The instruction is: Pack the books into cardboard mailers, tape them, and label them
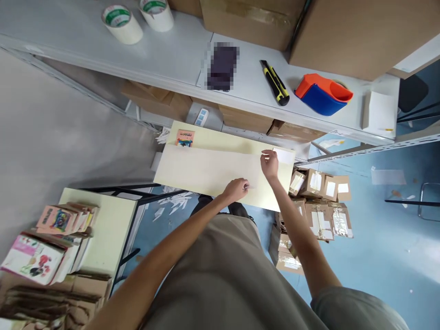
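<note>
From the head view, a long, flat, pale sheet [202, 167] lies on the smooth cream surface [264, 196], stretching toward nine o'clock. The left hand [236, 189] is at the sheet's four o'clock end, fingers curled nearly together; I can't tell what is in them. The right hand [269, 163] is at two o'clock, fingers bent with a small gap, near a white paper [285, 156]. A little orange book [184, 137] sits at ten o'clock. Big brown cardboard boxes [240, 20] stand at twelve o'clock; their insides are hidden. Taped boxes [316, 222] pile up at four o'clock.
</note>
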A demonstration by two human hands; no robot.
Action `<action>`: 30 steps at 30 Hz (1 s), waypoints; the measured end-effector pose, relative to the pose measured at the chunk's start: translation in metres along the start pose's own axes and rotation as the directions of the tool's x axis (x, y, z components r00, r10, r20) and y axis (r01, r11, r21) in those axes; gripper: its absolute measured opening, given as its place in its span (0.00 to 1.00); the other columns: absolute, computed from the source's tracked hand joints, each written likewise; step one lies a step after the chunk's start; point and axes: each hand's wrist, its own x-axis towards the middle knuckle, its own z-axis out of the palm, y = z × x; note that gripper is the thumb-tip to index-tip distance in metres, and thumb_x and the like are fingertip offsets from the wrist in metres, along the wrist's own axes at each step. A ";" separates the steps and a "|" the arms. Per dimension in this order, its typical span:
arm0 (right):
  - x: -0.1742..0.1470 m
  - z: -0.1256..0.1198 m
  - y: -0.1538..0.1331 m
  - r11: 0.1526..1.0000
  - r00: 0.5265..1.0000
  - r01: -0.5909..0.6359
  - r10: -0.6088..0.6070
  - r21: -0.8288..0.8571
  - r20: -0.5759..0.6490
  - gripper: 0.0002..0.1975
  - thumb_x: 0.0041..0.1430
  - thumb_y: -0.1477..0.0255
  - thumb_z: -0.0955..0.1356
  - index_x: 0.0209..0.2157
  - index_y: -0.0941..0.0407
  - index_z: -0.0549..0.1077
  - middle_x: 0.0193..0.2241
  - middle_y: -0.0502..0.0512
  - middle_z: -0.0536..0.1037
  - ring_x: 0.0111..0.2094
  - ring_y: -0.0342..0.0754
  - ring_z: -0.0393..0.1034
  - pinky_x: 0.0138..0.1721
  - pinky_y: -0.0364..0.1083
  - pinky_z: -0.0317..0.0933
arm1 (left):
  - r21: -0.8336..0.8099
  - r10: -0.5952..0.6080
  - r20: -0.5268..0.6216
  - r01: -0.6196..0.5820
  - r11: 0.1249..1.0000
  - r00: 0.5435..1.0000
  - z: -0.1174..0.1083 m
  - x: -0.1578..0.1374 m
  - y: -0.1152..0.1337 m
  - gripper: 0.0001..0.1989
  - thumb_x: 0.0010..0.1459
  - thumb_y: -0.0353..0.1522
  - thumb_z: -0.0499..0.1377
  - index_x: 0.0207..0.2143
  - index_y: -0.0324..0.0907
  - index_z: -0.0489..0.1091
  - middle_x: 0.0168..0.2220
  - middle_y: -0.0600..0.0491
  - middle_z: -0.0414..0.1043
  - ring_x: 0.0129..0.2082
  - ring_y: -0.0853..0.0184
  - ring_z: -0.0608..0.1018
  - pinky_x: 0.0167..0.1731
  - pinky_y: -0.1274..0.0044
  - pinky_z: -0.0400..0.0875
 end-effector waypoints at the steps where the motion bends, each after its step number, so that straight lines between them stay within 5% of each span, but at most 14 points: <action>1: -0.012 0.008 0.002 0.998 0.999 0.044 -0.045 -0.048 -0.014 0.20 0.74 0.73 0.62 0.60 0.58 0.78 0.65 0.73 0.76 0.59 0.58 0.78 0.63 0.54 0.73 | 0.021 -0.015 0.011 0.015 1.000 1.000 0.009 0.008 -0.001 0.12 0.67 0.24 0.60 0.46 0.42 0.83 0.51 0.44 0.87 0.47 0.56 0.87 0.51 0.68 0.79; 5: -0.051 0.045 0.011 0.971 0.983 0.142 -0.116 -0.193 0.140 0.21 0.76 0.75 0.62 0.62 0.55 0.79 0.65 0.71 0.75 0.68 0.62 0.70 0.71 0.57 0.67 | 0.055 -0.049 0.064 0.046 0.997 0.997 0.042 0.030 -0.003 0.14 0.69 0.22 0.58 0.48 0.37 0.84 0.51 0.37 0.87 0.52 0.50 0.88 0.54 0.66 0.80; 12: -0.050 0.081 0.047 0.933 0.853 -0.026 0.208 -0.359 0.479 0.20 0.73 0.71 0.71 0.63 0.57 0.78 0.65 0.68 0.76 0.66 0.61 0.72 0.68 0.54 0.69 | -0.002 0.078 0.170 -0.079 0.997 0.982 0.061 0.010 -0.029 0.23 0.67 0.27 0.66 0.63 0.33 0.80 0.66 0.33 0.81 0.69 0.49 0.81 0.72 0.65 0.72; 15: -0.048 0.085 0.061 0.926 0.848 -0.031 0.224 -0.376 0.481 0.22 0.70 0.71 0.74 0.64 0.56 0.77 0.68 0.68 0.73 0.69 0.61 0.69 0.67 0.54 0.70 | -0.021 0.040 0.050 -0.039 0.999 0.998 0.040 -0.008 -0.072 0.22 0.70 0.27 0.62 0.64 0.38 0.79 0.67 0.37 0.80 0.72 0.53 0.78 0.77 0.64 0.67; 17: -0.050 0.087 0.067 0.922 0.857 -0.010 0.208 -0.388 0.472 0.22 0.70 0.71 0.74 0.64 0.53 0.76 0.69 0.65 0.72 0.71 0.60 0.66 0.66 0.54 0.71 | -0.001 -0.088 -0.097 0.088 0.996 0.991 0.016 -0.019 -0.113 0.24 0.69 0.28 0.62 0.66 0.39 0.77 0.71 0.35 0.75 0.75 0.50 0.74 0.78 0.60 0.65; 20: -0.055 0.091 0.075 0.911 0.879 0.025 0.175 -0.411 0.443 0.21 0.71 0.72 0.74 0.63 0.52 0.76 0.68 0.65 0.72 0.70 0.61 0.65 0.63 0.53 0.73 | 0.023 -0.355 -0.241 0.371 0.928 0.903 -0.027 -0.037 -0.180 0.33 0.68 0.33 0.63 0.73 0.31 0.68 0.79 0.27 0.61 0.80 0.40 0.63 0.78 0.55 0.63; 23: -0.056 0.094 0.076 0.901 0.887 0.021 0.183 -0.434 0.423 0.20 0.72 0.71 0.73 0.63 0.53 0.75 0.68 0.67 0.72 0.69 0.61 0.65 0.64 0.54 0.72 | 0.041 -0.540 -0.247 0.565 0.824 0.805 -0.060 -0.055 -0.235 0.41 0.67 0.39 0.66 0.75 0.25 0.62 0.81 0.20 0.51 0.79 0.32 0.61 0.74 0.52 0.65; 26: -0.055 0.097 0.068 0.873 0.882 -0.018 0.243 -0.487 0.403 0.22 0.71 0.73 0.73 0.64 0.53 0.76 0.68 0.68 0.72 0.70 0.63 0.66 0.66 0.57 0.72 | 0.088 -0.526 -0.176 0.546 0.833 0.832 -0.073 -0.068 -0.265 0.41 0.65 0.40 0.68 0.73 0.28 0.64 0.80 0.21 0.54 0.77 0.30 0.66 0.73 0.52 0.67; 30: -0.058 0.116 0.037 0.850 0.888 -0.131 0.329 -0.511 0.320 0.19 0.72 0.78 0.70 0.62 0.56 0.78 0.67 0.71 0.75 0.68 0.65 0.73 0.66 0.58 0.72 | 0.106 -0.467 -0.135 0.481 0.870 0.874 -0.074 -0.075 -0.277 0.39 0.64 0.39 0.68 0.73 0.32 0.66 0.79 0.23 0.57 0.75 0.29 0.67 0.70 0.51 0.70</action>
